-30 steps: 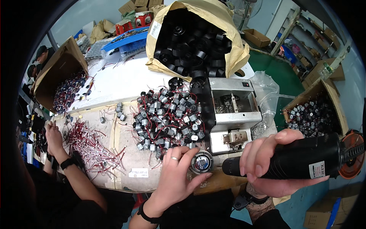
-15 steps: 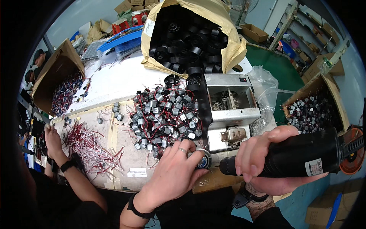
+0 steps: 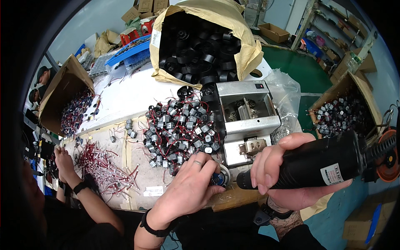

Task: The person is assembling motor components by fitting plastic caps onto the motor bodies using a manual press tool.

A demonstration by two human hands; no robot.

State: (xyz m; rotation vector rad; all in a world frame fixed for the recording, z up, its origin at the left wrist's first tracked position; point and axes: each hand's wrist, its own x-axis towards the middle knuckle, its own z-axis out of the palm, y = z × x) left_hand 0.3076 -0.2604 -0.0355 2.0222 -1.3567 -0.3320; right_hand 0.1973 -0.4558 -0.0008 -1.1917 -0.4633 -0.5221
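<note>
My right hand (image 3: 280,171) grips a black electric screwdriver (image 3: 321,162), its tip end pointing left. My left hand (image 3: 189,179) curls its fingers on a small round housing (image 3: 225,176) with a pale rim; a blue circuit board (image 3: 216,179) shows inside it. The screwdriver's nose is close to the housing's right side, and I cannot tell whether its bit touches anything. Just beyond my left fingers lies a heap of small silver motors (image 3: 183,125) with red wires. A metal screw feeder (image 3: 250,123) stands beyond the gap between my hands.
A paper sack (image 3: 250,62) of black round plastic parts stands at the back. Red-and-white wires (image 3: 104,166) lie to the left, near a co-worker's hand (image 3: 64,164). Cardboard boxes of parts stand at left (image 3: 54,100) and right (image 3: 372,100). A clear plastic bag (image 3: 285,91) adjoins the feeder.
The view has shifted slightly. My left hand stays on the housing, and the screwdriver stays in my right hand, tilted a little differently. The co-worker's hand has moved slightly.
</note>
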